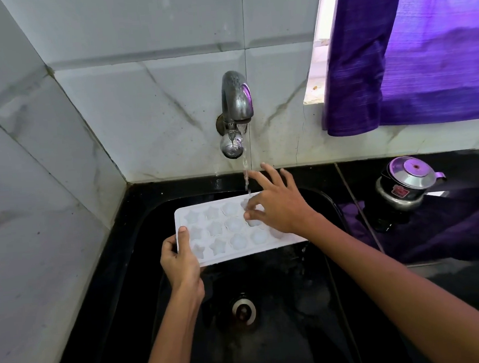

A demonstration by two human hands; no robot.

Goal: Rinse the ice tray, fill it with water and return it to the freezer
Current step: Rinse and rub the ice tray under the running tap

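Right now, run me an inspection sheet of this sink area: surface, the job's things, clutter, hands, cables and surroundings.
Surface: black sink set in a dark counter, drain uncovered.
Job's things: white ice tray held over the sink, far right corner under the running tap; moulds are star and round shapes.
Clutter: a small metal pot with lid on the counter to the right.
Hands: left hand grips the tray's left end; right hand rests on the tray's right side, fingers spread.
Cables: nothing seen.
Surroundings: marbled wall tiles, purple curtain at upper right.
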